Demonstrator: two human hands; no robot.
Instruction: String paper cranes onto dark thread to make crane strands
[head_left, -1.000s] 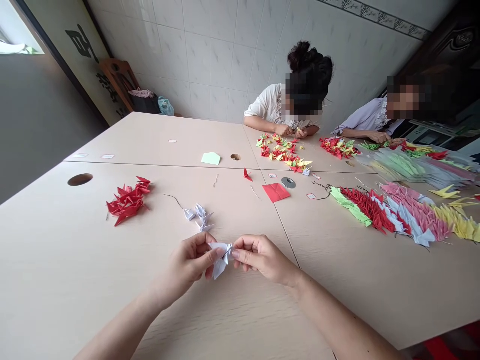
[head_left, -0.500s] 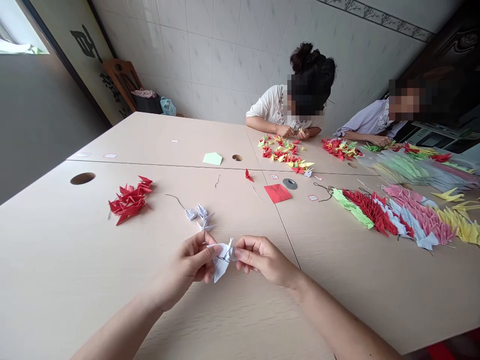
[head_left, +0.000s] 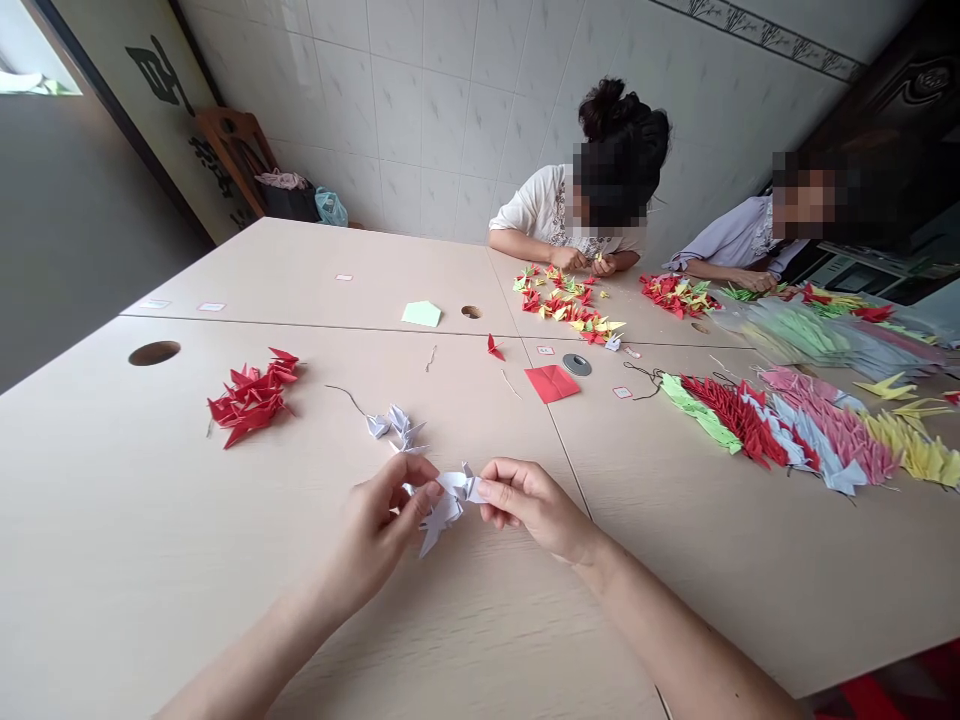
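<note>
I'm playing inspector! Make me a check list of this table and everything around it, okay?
Surface: pale tables pushed together, with round holes.
Job's things: a white paper crane, more white cranes on a thread, and a pile of red cranes.
Clutter: a red paper square, a green paper piece, a grey ring.
Grippers: left hand and right hand both pinch the white crane.
Cables: nothing seen; only thin thread.
Surroundings: two people at the far side, long strings of colored cranes, a tiled wall, a wooden chair.
</note>
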